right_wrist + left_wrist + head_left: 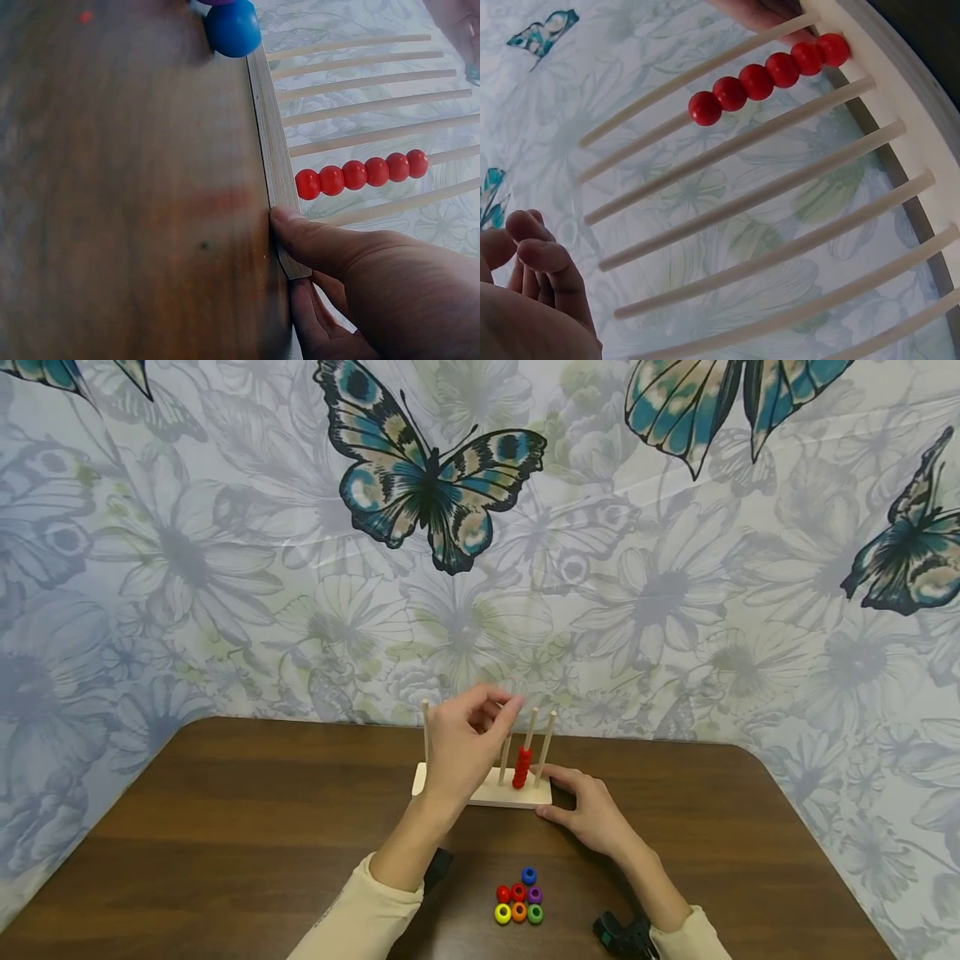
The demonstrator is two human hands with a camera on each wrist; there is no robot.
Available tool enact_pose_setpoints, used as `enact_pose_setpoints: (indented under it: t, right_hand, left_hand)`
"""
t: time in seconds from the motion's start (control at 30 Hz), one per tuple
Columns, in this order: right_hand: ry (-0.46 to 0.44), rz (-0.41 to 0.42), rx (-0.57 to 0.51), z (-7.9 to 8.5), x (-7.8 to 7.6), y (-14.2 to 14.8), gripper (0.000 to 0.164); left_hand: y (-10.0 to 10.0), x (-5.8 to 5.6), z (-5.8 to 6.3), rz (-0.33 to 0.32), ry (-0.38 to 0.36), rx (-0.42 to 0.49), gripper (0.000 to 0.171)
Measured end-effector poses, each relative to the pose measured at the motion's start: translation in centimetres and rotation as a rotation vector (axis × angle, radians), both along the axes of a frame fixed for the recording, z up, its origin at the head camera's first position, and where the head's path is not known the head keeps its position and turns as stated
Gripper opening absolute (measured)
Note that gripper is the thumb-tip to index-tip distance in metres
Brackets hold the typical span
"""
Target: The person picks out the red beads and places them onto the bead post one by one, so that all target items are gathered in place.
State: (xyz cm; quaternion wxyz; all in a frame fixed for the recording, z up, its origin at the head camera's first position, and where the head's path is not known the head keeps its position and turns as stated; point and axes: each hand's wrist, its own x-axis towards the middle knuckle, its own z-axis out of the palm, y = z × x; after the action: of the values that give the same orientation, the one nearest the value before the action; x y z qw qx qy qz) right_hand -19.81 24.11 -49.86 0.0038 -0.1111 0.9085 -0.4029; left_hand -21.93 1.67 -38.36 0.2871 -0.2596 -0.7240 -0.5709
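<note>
A wooden peg stand (491,792) with several upright pegs stands toward the back of the table. Red beads (756,82) are stacked on its second peg from the right, down against the base. My right hand (592,814) grips the stand's right end, and in the right wrist view the thumb (307,236) presses on the base edge with fingers round the other side. Up beside the peg tops is my left hand (465,743), its fingers loosely bent. No bead shows at the left fingertips (544,255). In the head view this hand hides some of the pegs.
On the table (225,843), nearer to me, lies a group of loose beads: a blue bead (528,876), a purple bead (534,895), two red ones, a yellow bead (502,913), an orange one and a green one. A butterfly-patterned cloth (667,593) hangs behind the table.
</note>
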Motion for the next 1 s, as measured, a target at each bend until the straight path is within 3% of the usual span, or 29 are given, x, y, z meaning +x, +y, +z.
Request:
enact_pose_setpoints:
  t: [0.2,0.4,0.63,0.83,1.0]
  right_hand:
    - [-0.006,0.001,-0.001,-0.1,0.0,0.1,0.058]
    - [0.023,0.013,0.013,-0.1,-0.2,0.1,0.058]
    - [0.014,0.01,0.017,0.2,-0.1,0.1,0.059]
    - [0.012,0.025,-0.014,0.3,0.1,0.1,0.058]
    - [0.014,0.032,-0.021,0.1,0.1,0.2,0.059]
  left_hand:
    - [-0.3,0.5,-0.5,-0.086,-0.031,-0.005,0.011]
    - [-1.0,1.5,-2.1,-0.16,-0.107,-0.117,0.009]
    - [-2.3,2.2,-3.1,-0.269,-0.277,-0.167,0.007]
    - [-2.2,2.6,-2.8,-0.39,-0.347,-0.347,0.01]
    - [-2.1,3.0,-3.1,-0.511,-0.465,-0.519,0.014]
